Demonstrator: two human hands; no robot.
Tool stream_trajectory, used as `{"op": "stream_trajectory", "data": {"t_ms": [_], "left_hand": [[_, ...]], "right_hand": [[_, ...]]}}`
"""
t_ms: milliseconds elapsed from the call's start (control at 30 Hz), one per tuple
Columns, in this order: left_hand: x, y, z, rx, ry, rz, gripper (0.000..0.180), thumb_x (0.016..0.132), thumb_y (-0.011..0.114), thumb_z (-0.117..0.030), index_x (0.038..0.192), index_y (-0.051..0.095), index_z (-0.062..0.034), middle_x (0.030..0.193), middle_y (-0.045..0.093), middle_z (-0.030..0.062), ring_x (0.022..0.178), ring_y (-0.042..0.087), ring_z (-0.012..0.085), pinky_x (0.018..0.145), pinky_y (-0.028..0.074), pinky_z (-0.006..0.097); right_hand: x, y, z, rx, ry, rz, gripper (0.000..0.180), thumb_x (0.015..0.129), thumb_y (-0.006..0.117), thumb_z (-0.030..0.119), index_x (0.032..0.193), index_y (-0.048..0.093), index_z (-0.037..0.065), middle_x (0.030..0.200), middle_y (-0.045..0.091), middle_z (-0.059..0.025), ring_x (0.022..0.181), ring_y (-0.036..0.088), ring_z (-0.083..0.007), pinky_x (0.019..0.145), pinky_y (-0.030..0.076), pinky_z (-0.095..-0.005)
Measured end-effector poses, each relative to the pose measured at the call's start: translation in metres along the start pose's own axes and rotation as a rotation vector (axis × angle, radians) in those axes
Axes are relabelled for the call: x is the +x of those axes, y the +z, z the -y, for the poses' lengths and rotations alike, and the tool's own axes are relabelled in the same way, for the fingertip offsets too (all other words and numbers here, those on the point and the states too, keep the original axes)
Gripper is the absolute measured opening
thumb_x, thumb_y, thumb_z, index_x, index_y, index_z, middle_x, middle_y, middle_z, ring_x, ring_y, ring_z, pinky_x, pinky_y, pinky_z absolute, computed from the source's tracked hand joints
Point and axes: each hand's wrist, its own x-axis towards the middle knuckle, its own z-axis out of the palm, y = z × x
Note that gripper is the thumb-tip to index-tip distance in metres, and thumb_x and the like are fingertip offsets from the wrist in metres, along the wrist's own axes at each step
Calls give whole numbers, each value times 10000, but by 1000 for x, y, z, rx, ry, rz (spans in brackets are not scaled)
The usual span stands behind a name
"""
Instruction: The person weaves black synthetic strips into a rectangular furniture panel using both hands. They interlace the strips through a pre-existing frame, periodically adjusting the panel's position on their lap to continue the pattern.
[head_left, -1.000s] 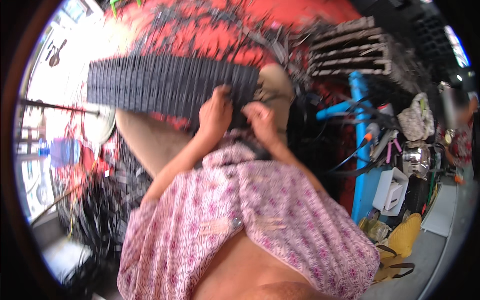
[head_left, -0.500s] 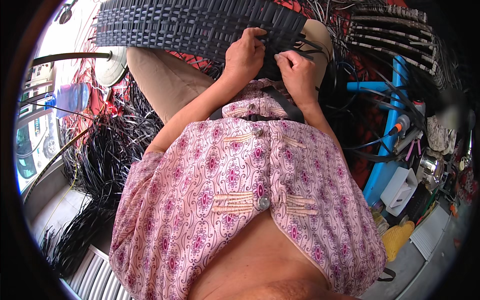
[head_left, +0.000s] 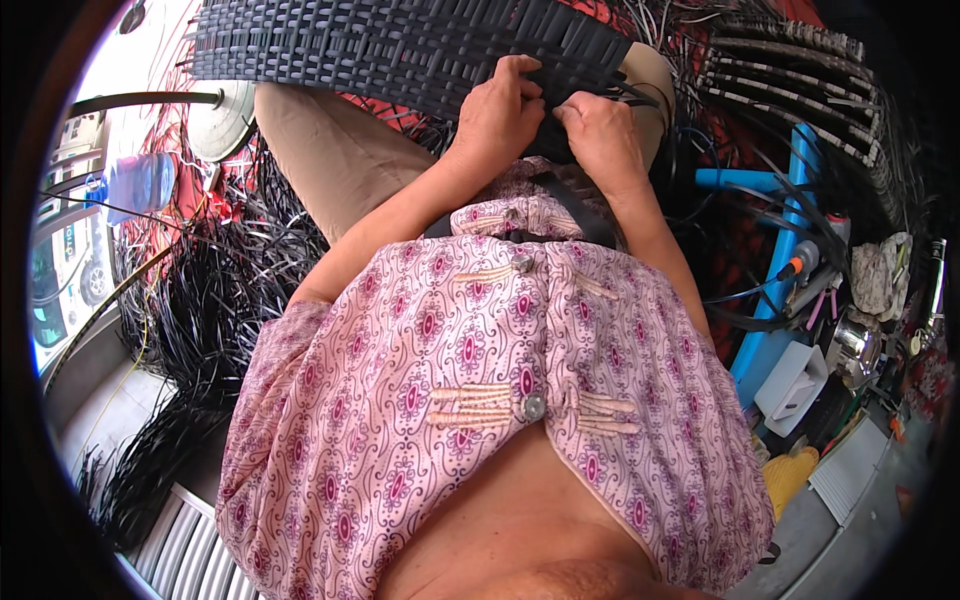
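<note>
Black weave [head_left: 360, 48] meets left hand [head_left: 497, 115], now nearer right hand [head_left: 608, 142]; what either grips is unclear

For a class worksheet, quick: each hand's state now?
Left hand: partly curled at the black woven panel; grip cannot be told.
Right hand: closed; anything pinched cannot be told.

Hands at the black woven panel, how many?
2: left hand over the black woven panel, right hand beside it at the lower edge. Both show; some fingers are hidden.
</note>
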Motion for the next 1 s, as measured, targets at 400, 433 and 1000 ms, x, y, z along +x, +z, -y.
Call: {"op": "stream_trajectory", "data": {"t_ms": [400, 433, 1000], "left_hand": [[4, -6, -2, -157, -109, -13, 460, 799, 766, -39, 1221, 583, -21, 912, 742, 96, 790, 708, 161, 731, 562, 290], [4, -6, -1, -153, -110, -17, 455, 800, 766, -40, 1216, 585, -18, 906, 742, 94, 792, 706, 158, 730, 560, 287], [21, -98, 1, -368, -110, -123, 349, 827, 715, -32, 1165, 633, 0, 909, 723, 60, 807, 658, 84, 725, 529, 232]], "right_hand": [[-2, 5, 20, -249, -18, -31, 196, 905, 668, 207, 800, 645, 43, 732, 697, -174, 709, 709, -370, 664, 561, -463], [-2, 5, 21, -265, -12, -31, 203, 907, 667, 208, 793, 642, 42, 732, 698, -172, 709, 709, -369, 667, 563, -461], [14, -8, 37, 369, -230, -240, 224, 820, 765, 100, 1030, 689, 82, 961, 694, -66, 908, 677, -253, 829, 519, -372]]}}
